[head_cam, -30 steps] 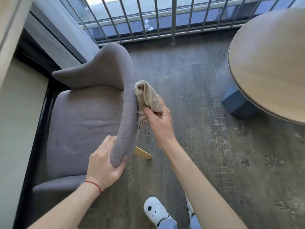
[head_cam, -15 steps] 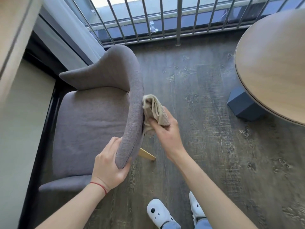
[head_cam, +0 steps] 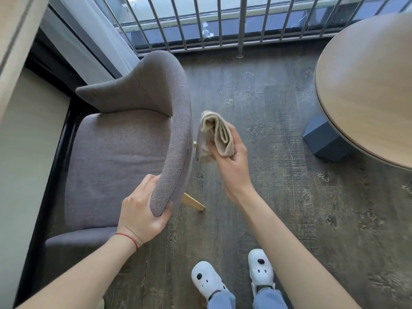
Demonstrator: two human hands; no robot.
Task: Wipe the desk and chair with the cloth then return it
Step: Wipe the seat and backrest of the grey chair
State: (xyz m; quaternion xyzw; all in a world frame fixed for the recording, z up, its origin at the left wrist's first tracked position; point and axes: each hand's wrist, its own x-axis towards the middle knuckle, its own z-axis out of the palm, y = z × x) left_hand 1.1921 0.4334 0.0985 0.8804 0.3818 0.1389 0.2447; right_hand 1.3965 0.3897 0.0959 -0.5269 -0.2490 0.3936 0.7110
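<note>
A grey upholstered chair [head_cam: 116,152] stands at the left, its curved backrest arching toward me. My left hand [head_cam: 142,210] grips the near end of that backrest. My right hand [head_cam: 231,161] holds a folded beige cloth [head_cam: 216,132] just to the right of the backrest's outer side, a small gap away from the fabric. The round wooden desk [head_cam: 367,85] fills the upper right corner, apart from both hands.
A metal railing [head_cam: 223,23] runs along the back in front of a window. The desk's blue base [head_cam: 323,139] sits on the dark wood floor. A curtain [head_cam: 93,41] hangs behind the chair. My white shoes [head_cam: 231,279] stand at the bottom.
My right hand has pulled the cloth off the backrest's outer side and a little to the right. My left hand keeps its grip on the backrest end.
</note>
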